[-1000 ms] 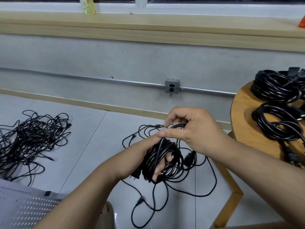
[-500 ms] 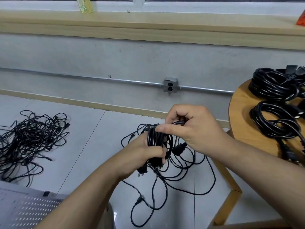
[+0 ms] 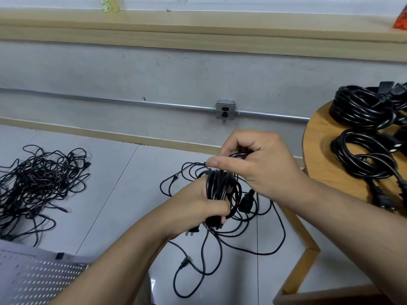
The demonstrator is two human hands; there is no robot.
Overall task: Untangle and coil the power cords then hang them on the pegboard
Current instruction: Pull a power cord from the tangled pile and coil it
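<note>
A bunched black power cord coil point(image 3: 220, 190) is clamped mid-air above the floor by the left hand point(image 3: 198, 208), keeping loops together; its end is apparently pinched by right hand point(image 3: 253, 164) fingers point(image 3: 222, 166) for wrapping.

I can read no words, brands or numbers anywhere in this view. The white perforated metal pegboard point(image 3: 41, 280) at the bottom left corner carries faint grey print along its upper edge, too blurred for me to make out. A small black tag point(image 3: 60, 255) sits on the pegboard's far edge, with nothing legible on it. The grey metal wall socket box point(image 3: 226, 109) on the conduit shows only its slots. The clear yellow bottle point(image 3: 109, 4) on the wooden sill has a green leaf pattern, but I see no lettering there.
</note>
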